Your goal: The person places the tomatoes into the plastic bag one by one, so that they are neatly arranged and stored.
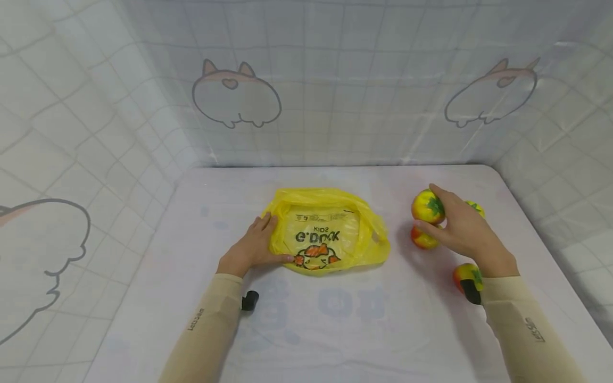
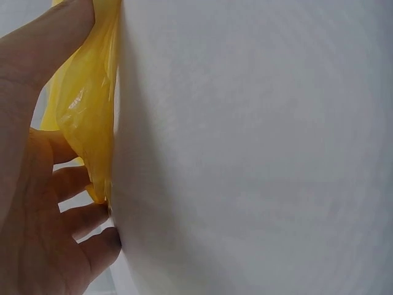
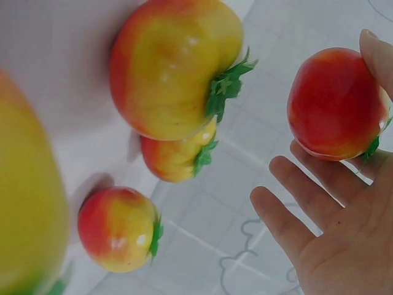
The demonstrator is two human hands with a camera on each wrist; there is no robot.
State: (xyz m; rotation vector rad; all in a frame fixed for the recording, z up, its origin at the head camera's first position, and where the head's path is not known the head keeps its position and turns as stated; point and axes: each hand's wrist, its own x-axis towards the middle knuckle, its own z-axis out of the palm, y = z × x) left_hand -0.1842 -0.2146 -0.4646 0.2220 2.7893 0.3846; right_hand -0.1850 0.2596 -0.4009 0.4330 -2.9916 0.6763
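Note:
A yellow plastic bag (image 1: pixel 320 196) with dark lettering and a cartoon figure lies on the white table, its rim spread. My left hand (image 1: pixel 258 242) holds the bag's left edge, thumb at the front and fingers farther back. Yellow film (image 2: pixel 92 117) shows between that thumb and the fingers in the left wrist view. My right hand (image 1: pixel 462 226) grips a red-and-yellow tomato (image 3: pixel 331 104) between thumb and forefinger, the other fingers spread. Close around it are more tomatoes: one just in front (image 1: pixel 423 239), one partly behind the hand (image 1: pixel 475 207), one by the wrist (image 1: pixel 464 276).
The table (image 1: pixel 306 340) has a pale, faintly printed cover. Tiled-pattern sheeting (image 1: pixel 335 106) with animal outlines rises behind it and at both sides. Small black devices (image 1: pixel 249 300) sit at the wrists, below beige sleeves (image 1: pixel 210 319).

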